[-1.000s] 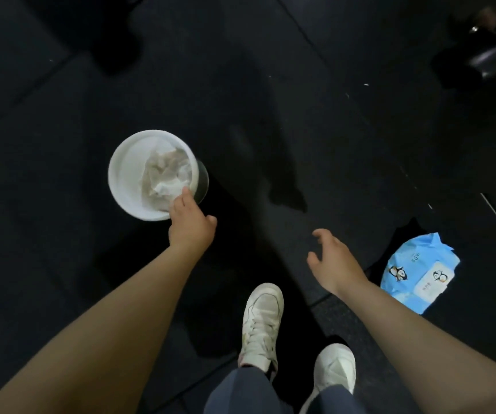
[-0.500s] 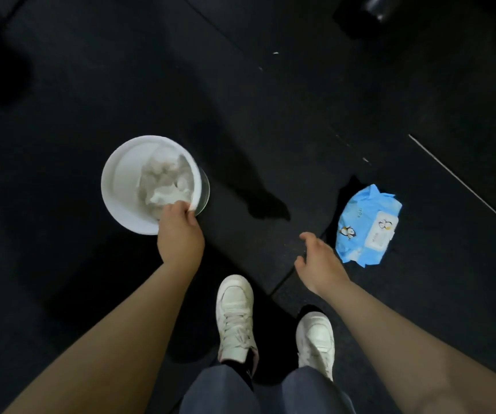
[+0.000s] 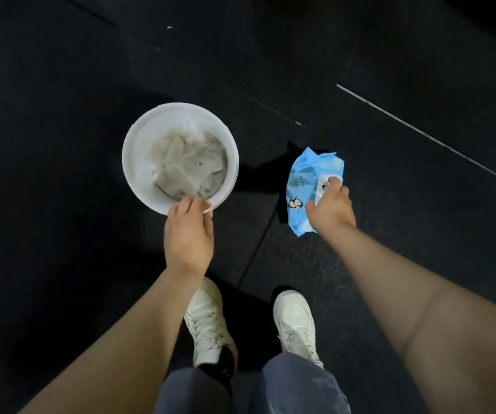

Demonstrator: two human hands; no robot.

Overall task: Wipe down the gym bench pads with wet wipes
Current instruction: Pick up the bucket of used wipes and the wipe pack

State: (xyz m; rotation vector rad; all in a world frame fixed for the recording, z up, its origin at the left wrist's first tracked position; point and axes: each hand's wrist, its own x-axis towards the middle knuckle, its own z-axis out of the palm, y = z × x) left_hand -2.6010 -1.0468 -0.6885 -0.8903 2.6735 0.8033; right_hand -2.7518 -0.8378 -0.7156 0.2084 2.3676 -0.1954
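We observe the blue wet-wipe pack [image 3: 306, 180] lying on the dark floor [image 3: 420, 204] right of centre. Our right hand [image 3: 332, 209] is on its near end, fingers curled over the white lid flap [image 3: 329, 182], grasping the pack. Our left hand [image 3: 188, 234] pinches the near rim of the white bucket [image 3: 139, 150], left of centre, which holds crumpled used wipes [image 3: 188, 165]. White shoes [image 3: 293, 321] stand below.

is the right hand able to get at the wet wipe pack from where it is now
Yes, it looks so: the right hand already rests on the blue wet wipe pack lying on the floor, fingers on its white lid flap, with nothing between them. The left hand is busy holding the white bucket.
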